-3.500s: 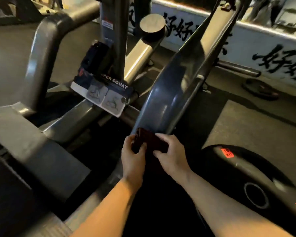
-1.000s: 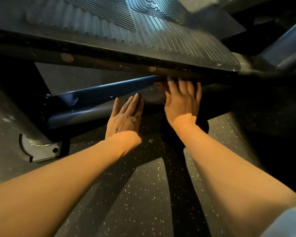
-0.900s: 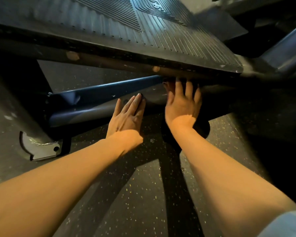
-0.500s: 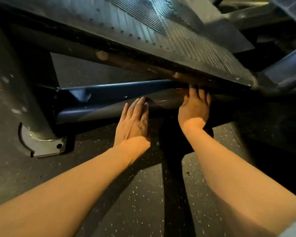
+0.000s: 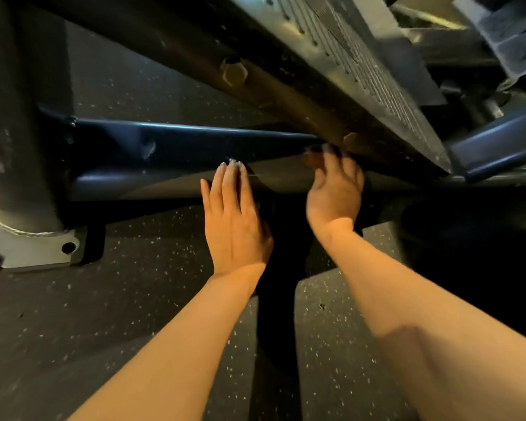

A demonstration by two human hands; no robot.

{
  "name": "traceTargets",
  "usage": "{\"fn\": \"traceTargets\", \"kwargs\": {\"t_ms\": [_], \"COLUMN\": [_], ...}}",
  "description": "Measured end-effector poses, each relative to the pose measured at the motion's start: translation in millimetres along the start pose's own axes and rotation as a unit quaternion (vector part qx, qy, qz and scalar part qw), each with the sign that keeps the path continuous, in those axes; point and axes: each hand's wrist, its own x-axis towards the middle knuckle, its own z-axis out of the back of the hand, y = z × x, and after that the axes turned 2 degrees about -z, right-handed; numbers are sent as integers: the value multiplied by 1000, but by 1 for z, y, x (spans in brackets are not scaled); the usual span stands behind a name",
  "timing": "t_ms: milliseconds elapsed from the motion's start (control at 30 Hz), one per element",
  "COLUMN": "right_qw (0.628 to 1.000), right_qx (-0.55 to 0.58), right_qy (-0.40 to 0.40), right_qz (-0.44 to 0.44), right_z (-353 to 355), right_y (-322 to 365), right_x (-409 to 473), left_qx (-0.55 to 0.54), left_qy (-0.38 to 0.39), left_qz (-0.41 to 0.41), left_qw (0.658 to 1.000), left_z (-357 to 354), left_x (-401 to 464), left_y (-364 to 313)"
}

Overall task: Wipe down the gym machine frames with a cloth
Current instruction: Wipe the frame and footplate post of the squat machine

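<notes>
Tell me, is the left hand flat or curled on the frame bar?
Flat: the left hand lies with straight fingers on the frame bar.

You have two hands in view: one left hand (image 5: 236,226) and one right hand (image 5: 334,192), both below the ribbed footplate (image 5: 362,56), of which there is one. Along that footplate's lower edge you can count two hex bolt heads (image 5: 234,72). Beneath the footplate runs one dark blue frame tube (image 5: 164,153), and left of the footplate stands one upright post with one floor mounting plate (image 5: 34,247) carrying one bolt hole
</notes>
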Motion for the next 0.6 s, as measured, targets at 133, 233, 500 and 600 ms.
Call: {"fn": "traceTargets", "kwargs": {"t_ms": [133, 233, 500, 600], "right_qw": [982, 972, 977, 953], "right_qx": [18, -4, 51, 44], "right_qy": [69, 31, -63, -23], "right_qz": [176, 233, 195, 299], "right_z": [-13, -9, -52, -57], "right_y": [36, 3, 83, 111], "right_x": [-36, -13, -60, -77], "left_qx": [-27, -46, 38, 174], "left_qy": [-65, -68, -55, -2], "left_qz": [-2, -19, -64, -77], "left_qw": [998, 996, 996, 982], "left_z": [-9, -9, 42, 71], "left_x": [-2, -3, -7, -13], "left_y": [4, 7, 60, 86]}}
